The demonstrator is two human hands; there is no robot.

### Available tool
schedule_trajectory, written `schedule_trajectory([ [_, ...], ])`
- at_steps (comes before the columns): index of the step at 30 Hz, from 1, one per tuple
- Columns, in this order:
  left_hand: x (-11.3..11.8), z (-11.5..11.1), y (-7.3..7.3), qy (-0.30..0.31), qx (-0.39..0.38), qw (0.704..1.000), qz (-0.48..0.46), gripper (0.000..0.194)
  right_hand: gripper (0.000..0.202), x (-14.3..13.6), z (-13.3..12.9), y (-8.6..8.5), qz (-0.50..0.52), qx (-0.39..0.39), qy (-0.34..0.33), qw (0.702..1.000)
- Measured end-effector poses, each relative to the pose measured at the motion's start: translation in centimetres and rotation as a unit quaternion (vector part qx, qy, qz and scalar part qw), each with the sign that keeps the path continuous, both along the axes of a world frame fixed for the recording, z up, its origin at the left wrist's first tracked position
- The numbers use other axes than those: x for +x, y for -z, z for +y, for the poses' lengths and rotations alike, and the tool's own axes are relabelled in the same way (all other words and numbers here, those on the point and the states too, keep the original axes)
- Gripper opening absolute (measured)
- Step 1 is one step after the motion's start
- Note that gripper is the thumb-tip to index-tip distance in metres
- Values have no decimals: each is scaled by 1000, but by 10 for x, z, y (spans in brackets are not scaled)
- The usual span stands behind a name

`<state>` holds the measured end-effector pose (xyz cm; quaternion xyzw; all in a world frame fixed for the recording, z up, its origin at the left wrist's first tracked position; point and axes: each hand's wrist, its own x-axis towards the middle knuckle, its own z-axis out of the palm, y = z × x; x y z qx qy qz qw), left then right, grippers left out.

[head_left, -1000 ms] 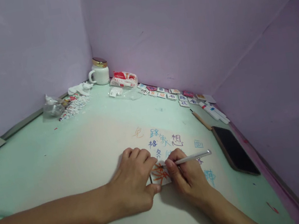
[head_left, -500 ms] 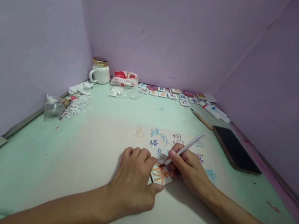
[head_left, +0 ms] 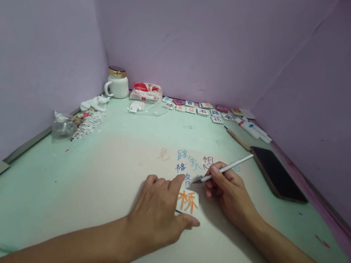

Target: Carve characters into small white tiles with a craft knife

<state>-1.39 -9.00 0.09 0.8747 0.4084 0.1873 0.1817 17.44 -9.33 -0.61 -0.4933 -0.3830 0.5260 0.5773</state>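
My left hand (head_left: 161, 211) rests on the table with fingertips and thumb on the edges of a small white tile (head_left: 187, 201) bearing an orange painted character. My right hand (head_left: 230, 191) holds a thin white brush (head_left: 226, 168), its tip lifted just above and to the right of the tile. Under both hands lies a pale sheet (head_left: 197, 163) with several blue, orange and purple characters written on it.
A dark phone (head_left: 277, 173) lies to the right. A row of painted tiles (head_left: 205, 110), paint tubes (head_left: 255, 128) and a brown pencil (head_left: 236, 138) line the back wall. A white mug with a gold lid (head_left: 117, 83), a red-white packet (head_left: 145, 92), crumpled tissue and plastic sit in the corner.
My right hand lifted the brush off the tile and drew back to the right. The orange character now shows whole, and my left fingers spread a little.
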Motion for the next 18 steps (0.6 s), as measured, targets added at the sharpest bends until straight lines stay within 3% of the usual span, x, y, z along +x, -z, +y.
schedule_trajectory([
  [4, -8, 1, -3, 24, -38, 999, -20, 63, 29, 2, -3, -2, -27, 20, 4, 999],
  [6, -11, 3, -6, 25, -22, 998, -44, 53, 29, 3, -5, -2, -66, 32, 14, 997],
  [9, -12, 6, -10, 63, 13, 996, -63, 54, 26, 5, -8, -3, -144, 59, 37, 987],
  [12, -10, 7, -11, 94, 0, 995, -25, 52, 20, 8, -13, -8, -190, 85, 41, 977],
  [18, -9, 8, -8, 22, 10, 1000, 9, 36, 15, -3, -33, -20, -176, 78, -6, 981],
])
